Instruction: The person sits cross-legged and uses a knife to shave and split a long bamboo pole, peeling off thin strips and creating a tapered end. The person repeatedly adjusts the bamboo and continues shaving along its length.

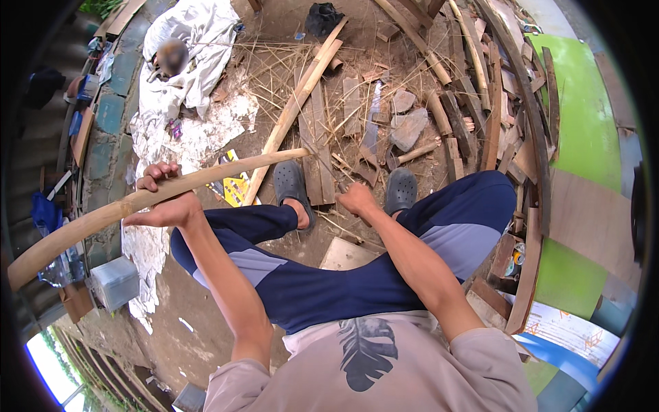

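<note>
In the head view, the left hand [168, 196], at nine o'clock, cups a pale wooden pole [230, 170] running from eight o'clock to the centre, where the right hand [357, 199] is curled closed, its contents unclear.

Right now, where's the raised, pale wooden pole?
In the head view, left of centre, the long, pale wooden pole rests in the bare left hand, its right end showing above the left foot's grey rubber clog.

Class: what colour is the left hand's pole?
The pole is light tan, seen best in the head view.
</note>
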Available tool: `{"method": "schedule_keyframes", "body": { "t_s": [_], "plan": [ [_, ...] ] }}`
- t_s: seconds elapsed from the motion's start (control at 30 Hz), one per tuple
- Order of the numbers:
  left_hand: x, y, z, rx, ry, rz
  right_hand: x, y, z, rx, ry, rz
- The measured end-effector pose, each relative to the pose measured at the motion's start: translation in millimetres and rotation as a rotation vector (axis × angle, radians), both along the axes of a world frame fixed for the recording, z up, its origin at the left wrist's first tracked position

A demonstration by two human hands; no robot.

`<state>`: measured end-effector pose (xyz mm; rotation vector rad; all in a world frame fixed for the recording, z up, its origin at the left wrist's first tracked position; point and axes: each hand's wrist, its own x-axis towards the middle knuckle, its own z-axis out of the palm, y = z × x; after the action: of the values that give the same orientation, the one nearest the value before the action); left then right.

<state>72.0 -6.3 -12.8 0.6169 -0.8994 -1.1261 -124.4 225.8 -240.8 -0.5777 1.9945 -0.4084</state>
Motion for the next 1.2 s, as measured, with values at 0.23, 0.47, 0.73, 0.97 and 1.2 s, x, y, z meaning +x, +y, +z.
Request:
{"method": "schedule_keyframes", "body": {
  "t_s": [0.23,0.47,0.73,0.97,1.2],
  "plan": [
    [6.2,-11.5,-5.5,0.015,-0.119,-0.027,19.0,-28.2,20.6,-0.242,0.002,0.14],
    [17.0,-27.4,-8.3,0.018,0.002,-0.33,-13.6,-25.8,-59.1,0.005,0.012,0.026],
    [26.1,-32.6,-12.2,-0.022,0.038,-0.461,4.2,-44.1,0.4,-0.202,0.025,0.16],
    [17.9,-35.0,-10.7,-0.047,0.043,-0.53,-31.4,-26.9,-47.0,0.029,0.121,0.113],
    [16.9,-33.0,-8.4,-0.068,0.028,-0.589,-7.7,-31.6,-27.3,-0.191,0.014,0.103]
  ]
}}
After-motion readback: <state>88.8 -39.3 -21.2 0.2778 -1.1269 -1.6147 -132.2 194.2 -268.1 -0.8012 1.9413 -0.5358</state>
